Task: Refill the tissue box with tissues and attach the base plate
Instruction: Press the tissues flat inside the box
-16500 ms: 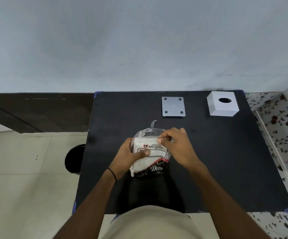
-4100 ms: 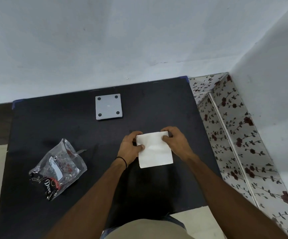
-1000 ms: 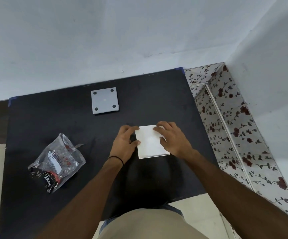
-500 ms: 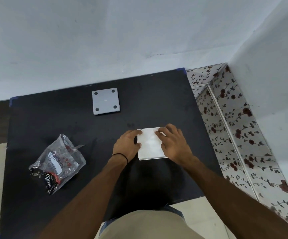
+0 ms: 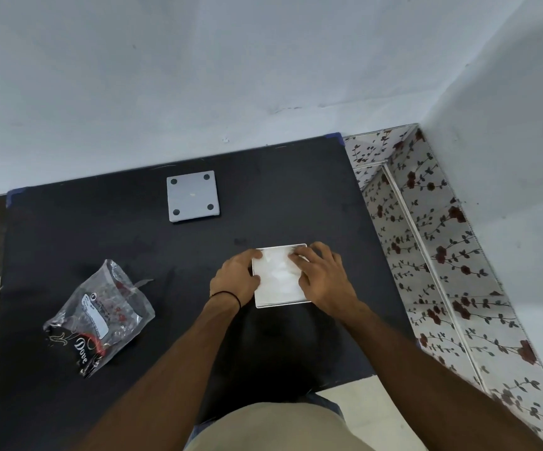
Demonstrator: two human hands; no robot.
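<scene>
The white tissue box (image 5: pixel 280 299) stands upside down on the black table (image 5: pixel 101 229), its open underside facing up and filled with white tissues (image 5: pixel 275 271). My left hand (image 5: pixel 236 281) grips the box's left wall. My right hand (image 5: pixel 320 276) rests on its right side, fingertips pressing down on the tissues near the far right corner. The grey square base plate (image 5: pixel 192 196), with a dark dot in each corner, lies flat farther back on the table, apart from both hands.
An empty, crumpled clear tissue wrapper (image 5: pixel 99 315) lies at the left of the table. A white wall runs behind the table. A flower-patterned tiled ledge (image 5: pixel 426 255) borders the table's right edge. Pale floor shows at the left and front.
The tissue stack has gone from being held above the box to lying inside it. Over the last second my hands have barely shifted, fingers still pressing on top.
</scene>
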